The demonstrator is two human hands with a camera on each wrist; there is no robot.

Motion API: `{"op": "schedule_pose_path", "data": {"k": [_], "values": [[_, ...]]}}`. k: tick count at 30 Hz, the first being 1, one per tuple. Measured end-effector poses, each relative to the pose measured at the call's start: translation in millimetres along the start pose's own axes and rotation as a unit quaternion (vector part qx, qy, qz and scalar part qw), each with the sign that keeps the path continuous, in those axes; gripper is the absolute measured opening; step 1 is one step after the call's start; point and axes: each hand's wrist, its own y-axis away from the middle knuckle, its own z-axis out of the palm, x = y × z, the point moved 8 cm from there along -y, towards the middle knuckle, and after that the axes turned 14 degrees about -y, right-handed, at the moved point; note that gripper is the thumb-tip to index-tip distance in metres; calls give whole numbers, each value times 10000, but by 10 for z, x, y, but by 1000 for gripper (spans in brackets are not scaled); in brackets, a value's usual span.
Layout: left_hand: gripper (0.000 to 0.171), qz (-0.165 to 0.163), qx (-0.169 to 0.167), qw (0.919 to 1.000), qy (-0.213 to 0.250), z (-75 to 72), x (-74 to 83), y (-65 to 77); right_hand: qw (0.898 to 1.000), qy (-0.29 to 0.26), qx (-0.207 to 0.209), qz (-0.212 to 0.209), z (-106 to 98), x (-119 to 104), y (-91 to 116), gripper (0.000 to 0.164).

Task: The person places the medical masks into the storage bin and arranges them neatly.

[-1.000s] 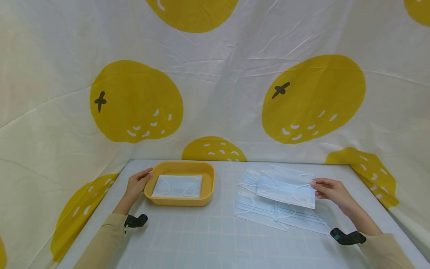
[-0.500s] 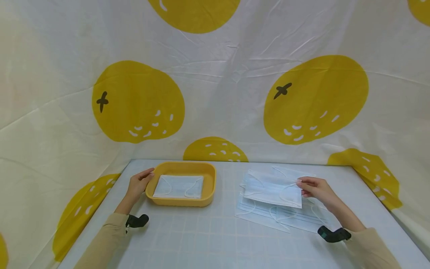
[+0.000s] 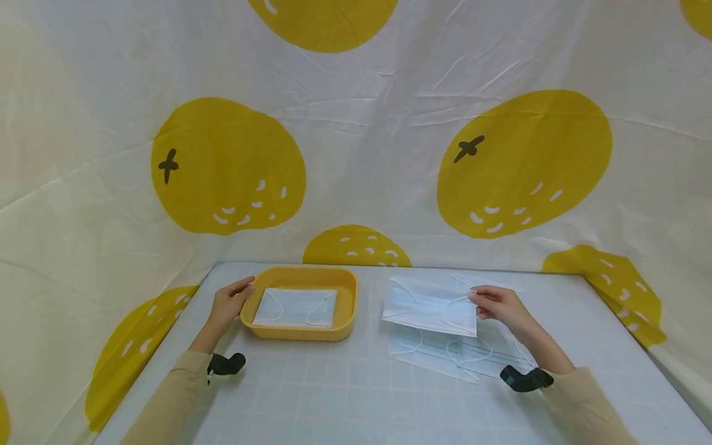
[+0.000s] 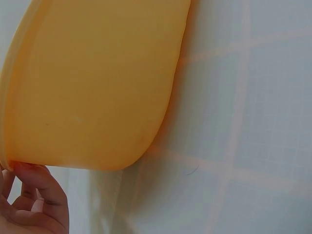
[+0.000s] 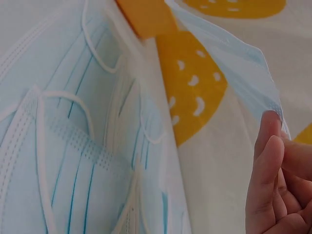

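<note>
Pinching a mask (image 3: 425, 309) by one corner, right hand (image 3: 503, 310) holds it over loose masks (image 3: 429, 357) near the far edge of the bench (image 3: 311, 395); sagging, it could snag and drag others. Left hand (image 3: 225, 306) grips the tray (image 3: 300, 334) by its left end; a careless tug could shift it.

On the pale, gridded bench (image 3: 311, 395), a yellow tray (image 3: 299, 334) is set toward the left — overlapping light-blue face masks (image 3: 425, 358) are spread to its right.

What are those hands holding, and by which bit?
The right hand pinches a pale blue mask near its far right corner. The left hand touches the left rim of the yellow tray; whether it grips is unclear.
</note>
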Motion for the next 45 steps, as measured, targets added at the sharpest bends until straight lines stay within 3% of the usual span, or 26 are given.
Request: {"op": "schedule_pose_path", "data": {"k": [11,26,45], "values": [[48,-8,7,10000,58,5,-37,8,9986,-498,-130,-106,315,-22,-139,54],[47,50,77,9999,64,-25,-21,1,9963,-783,-354,39,832,-129,-297,49],[47,32,55,9999,151,-19,51,12,9919,-1000,-755,-217,1341,-340,-467,42]]}}
